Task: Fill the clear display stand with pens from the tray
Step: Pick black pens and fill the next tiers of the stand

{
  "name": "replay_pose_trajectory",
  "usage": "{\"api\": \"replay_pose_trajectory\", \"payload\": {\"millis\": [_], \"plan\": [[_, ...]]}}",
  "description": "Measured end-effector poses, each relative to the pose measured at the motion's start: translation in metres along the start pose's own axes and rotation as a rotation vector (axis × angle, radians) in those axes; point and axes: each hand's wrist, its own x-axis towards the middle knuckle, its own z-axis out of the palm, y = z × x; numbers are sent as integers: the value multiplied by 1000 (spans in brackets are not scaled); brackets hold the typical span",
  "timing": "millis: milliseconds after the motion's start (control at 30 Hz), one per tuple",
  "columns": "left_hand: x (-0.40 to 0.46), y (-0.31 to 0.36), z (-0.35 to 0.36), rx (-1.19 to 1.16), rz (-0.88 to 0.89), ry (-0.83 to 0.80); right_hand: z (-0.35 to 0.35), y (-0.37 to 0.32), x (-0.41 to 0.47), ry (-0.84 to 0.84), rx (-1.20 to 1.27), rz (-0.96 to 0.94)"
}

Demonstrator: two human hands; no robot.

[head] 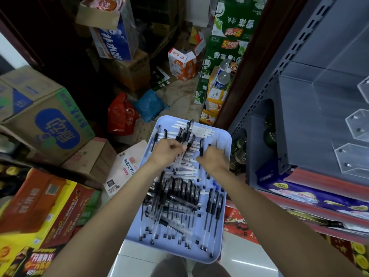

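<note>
Pens [180,198], slim clear-barrelled ones with black caps mixed with white ones, lie heaped in the pale blue plastic tray [223,232] that sits straight below me, at six o'clock in my view. My left hand [166,151] is curled round a fanned bunch of black-capped pens [185,134] near the tray's far end, their caps pointing up toward twelve o'clock. My right hand [213,158] is just beside it, at three o'clock from the left, fingers bent down among the white pens and apparently pinching one black pen [201,149], though blur keeps me from being sure of the grip. The clear acrylic display stand [355,140] hangs on the grey shelving at about two o'clock, well apart from the tray, and the pockets I can see look empty. So I judge the filling barely begun: I am gathering a handful, nearly all the stock is in the tray, and every visible pocket waits. Cardboard cartons [42,114] crowd the floor from eight to eleven o'clock.
</note>
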Motion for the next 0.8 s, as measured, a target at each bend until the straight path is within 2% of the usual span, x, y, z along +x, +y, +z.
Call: {"api": "replay_pose_trajectory", "payload": {"millis": [167,300,500,667,800], "plan": [[-13,5,-10,-155,-3,-23,-26,-10,-17,26,312,-65],[-26,31,-6,-341,123,-4,-74,-23,-49,70,653,-196],[-33,84,13,-192,372,81,-142,-11,-78,179,818,-333],[-43,137,57,-118,551,8,-194,36,-108,231,1036,-376],[-54,184,115,-81,663,-7,-241,94,-129,259,1119,-417]]}}
